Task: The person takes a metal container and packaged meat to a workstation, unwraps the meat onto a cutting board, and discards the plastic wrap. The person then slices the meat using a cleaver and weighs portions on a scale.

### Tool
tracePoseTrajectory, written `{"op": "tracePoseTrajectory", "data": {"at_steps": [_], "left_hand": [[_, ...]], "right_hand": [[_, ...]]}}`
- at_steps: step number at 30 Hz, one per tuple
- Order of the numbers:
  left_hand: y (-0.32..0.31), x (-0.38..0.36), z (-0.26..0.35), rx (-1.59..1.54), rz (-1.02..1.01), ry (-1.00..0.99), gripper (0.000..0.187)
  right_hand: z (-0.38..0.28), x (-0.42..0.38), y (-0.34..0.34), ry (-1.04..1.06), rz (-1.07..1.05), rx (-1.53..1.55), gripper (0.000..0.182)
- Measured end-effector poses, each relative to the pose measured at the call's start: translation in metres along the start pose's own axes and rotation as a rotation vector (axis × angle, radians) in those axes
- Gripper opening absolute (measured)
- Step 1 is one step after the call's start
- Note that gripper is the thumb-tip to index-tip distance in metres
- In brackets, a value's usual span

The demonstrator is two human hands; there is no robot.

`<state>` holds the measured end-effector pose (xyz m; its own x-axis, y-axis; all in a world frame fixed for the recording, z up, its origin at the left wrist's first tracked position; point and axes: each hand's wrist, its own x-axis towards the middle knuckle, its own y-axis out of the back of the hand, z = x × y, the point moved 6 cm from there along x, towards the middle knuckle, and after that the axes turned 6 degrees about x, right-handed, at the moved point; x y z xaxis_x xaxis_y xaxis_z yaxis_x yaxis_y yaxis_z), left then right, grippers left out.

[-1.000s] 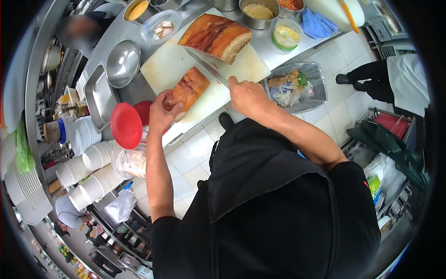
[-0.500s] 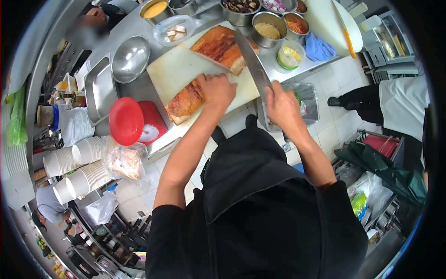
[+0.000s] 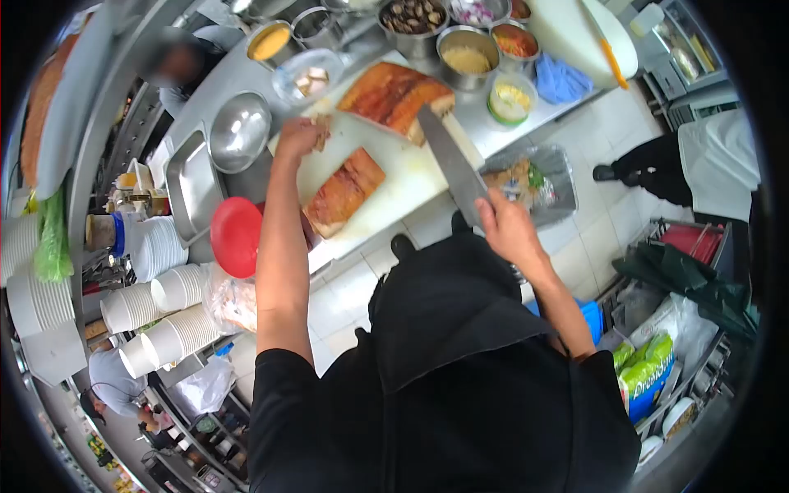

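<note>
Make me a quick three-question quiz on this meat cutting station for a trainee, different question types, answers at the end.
1. What is the right hand holding?
a) a ladle
b) a large knife
c) a blue cloth
2. True or false: the smaller meat slab lies on the cutting board, apart from the larger slab.
3. Fill in the colour: the second knife, on the white board, has an ____ handle.

Key: 1 b; 2 true; 3 orange.
</note>
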<state>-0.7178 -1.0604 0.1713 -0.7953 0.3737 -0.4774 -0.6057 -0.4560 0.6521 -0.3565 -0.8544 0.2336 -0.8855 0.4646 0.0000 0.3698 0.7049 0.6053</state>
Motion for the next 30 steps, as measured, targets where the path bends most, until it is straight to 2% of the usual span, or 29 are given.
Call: {"op": "tracePoseTrajectory", "data": {"at_steps": [1, 3, 4, 6, 7, 9, 13, 16, 20, 23, 26, 30], "left_hand": [[-0.005, 0.021, -0.023, -0.111, -0.05, -0.027, 0.034], [-0.003, 0.02, -0.043, -0.261, 0.165, 0.083, 0.037], [-0.005, 0.015, -0.047, -0.27, 0.16, 0.087, 0.037], [0.011, -0.014, -0.04, 0.216, 0.623, -0.178, 0.037], [0.009, -0.024, -0.05, 0.206, 0.613, -0.165, 0.037], [-0.009, -0.045, -0.067, -0.246, 0.137, -0.319, 0.041], [-0.014, -0.118, -0.069, -0.096, 0.165, -0.343, 0.04], [-0.022, -0.137, -0.082, -0.434, 0.246, -0.408, 0.033], [-0.031, -0.145, -0.1, -0.508, 0.316, -0.387, 0.038], [-0.046, -0.145, -0.104, -0.648, 0.37, -0.466, 0.044], [-0.072, -0.147, -0.111, -0.801, 0.415, -0.359, 0.049], [-0.083, -0.148, -0.11, -0.846, 0.464, -0.359, 0.047]], "right_hand": [[0.0, 0.003, -0.008, -0.015, -0.034, -0.047, 0.02], [-0.013, 0.011, -0.018, 0.013, -0.079, -0.026, 0.02], [-0.019, 0.014, -0.021, 0.011, -0.084, -0.034, 0.02], [-0.029, 0.02, -0.033, 0.031, -0.18, -0.085, 0.019], [-0.035, 0.02, -0.036, 0.025, -0.194, -0.095, 0.019], [-0.049, 0.023, -0.045, 0.063, -0.257, -0.112, 0.018], [-0.078, 0.025, -0.065, 0.131, -0.368, -0.118, 0.019], [-0.099, 0.025, -0.079, 0.122, -0.444, -0.138, 0.019], [-0.11, 0.022, -0.09, 0.141, -0.465, -0.132, 0.018], [-0.113, 0.022, -0.094, 0.152, -0.456, -0.147, 0.018], [-0.112, 0.023, -0.093, 0.136, -0.45, -0.166, 0.017], [-0.104, 0.019, -0.092, 0.133, -0.428, -0.186, 0.016]]}}
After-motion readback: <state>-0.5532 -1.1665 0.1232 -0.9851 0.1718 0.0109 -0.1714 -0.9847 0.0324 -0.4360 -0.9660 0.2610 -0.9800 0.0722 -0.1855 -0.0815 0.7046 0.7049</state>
